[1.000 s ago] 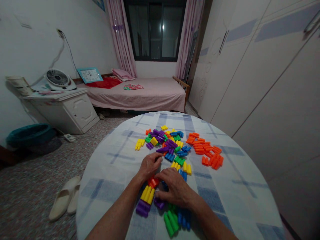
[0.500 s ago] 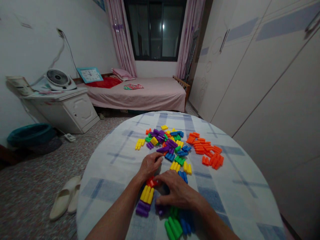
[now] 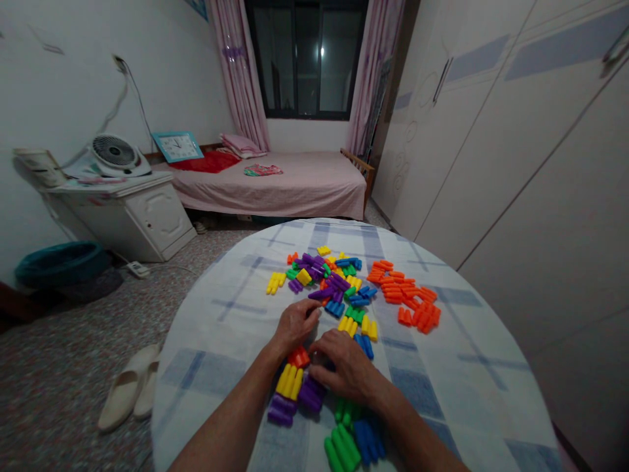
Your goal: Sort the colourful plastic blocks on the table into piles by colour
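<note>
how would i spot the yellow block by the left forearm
Find the round table. On its near half, just right of the left forearm, lies a yellow block. The other yellow blocks lie farther off; this one sits between an orange block and a purple one.

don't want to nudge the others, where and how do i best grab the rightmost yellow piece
Probably pinch the yellow piece across its sides, from the right: it lies flat, bare tablecloth on that side, a blue piece by its near end.
</note>
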{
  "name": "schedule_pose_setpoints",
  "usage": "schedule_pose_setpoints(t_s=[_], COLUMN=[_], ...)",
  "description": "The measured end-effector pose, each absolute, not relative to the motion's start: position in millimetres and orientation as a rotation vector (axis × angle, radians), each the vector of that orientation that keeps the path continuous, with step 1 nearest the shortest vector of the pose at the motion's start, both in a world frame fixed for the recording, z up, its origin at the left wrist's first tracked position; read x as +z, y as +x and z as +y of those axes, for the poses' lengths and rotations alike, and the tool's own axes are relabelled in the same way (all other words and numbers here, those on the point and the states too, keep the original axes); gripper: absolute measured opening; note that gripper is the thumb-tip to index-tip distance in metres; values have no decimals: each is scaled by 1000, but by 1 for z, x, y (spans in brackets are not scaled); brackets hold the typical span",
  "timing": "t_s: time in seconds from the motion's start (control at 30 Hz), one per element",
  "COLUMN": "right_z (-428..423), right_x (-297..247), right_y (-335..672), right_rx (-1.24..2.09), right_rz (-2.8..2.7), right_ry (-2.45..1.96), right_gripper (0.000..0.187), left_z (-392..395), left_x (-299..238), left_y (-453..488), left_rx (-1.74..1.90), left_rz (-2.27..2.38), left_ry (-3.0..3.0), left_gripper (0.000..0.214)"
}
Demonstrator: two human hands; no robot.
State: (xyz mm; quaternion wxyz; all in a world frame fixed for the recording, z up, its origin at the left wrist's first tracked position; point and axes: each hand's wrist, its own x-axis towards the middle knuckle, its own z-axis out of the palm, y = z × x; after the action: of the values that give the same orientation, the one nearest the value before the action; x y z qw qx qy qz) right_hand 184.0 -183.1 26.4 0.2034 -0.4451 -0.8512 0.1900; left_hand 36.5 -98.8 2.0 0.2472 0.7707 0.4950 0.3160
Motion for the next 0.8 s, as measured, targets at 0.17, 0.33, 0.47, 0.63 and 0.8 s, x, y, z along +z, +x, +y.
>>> schedule_pose_setpoints(t_s=[0.17, 0.33, 0.47, 0.63, 0.8], right_z=[-189, -190, -190, -193, -194], right_x=[33, 27, 29, 38, 33], right_y=[182, 175, 175, 177, 175], right_rx=[607, 539, 561, 629, 637], right_rz=[-2423, -2385, -2399, -2441, -2408], right_ry=[-1161, -1234, -1233, -1224, -1223], right_gripper=[42, 19, 18, 29, 23], left_z=[-98, -97, -98, -98, -99], left_x=[1, 0, 1, 3, 2], left_y=[36, 36, 36, 36, 37], left_rx=[878, 867, 855, 852, 864], left_rz=[1345, 1338, 1353, 1357, 1353], left_ry=[2101, 2108, 2102, 2102, 2094], left_gripper=[26, 26, 26, 26, 26])
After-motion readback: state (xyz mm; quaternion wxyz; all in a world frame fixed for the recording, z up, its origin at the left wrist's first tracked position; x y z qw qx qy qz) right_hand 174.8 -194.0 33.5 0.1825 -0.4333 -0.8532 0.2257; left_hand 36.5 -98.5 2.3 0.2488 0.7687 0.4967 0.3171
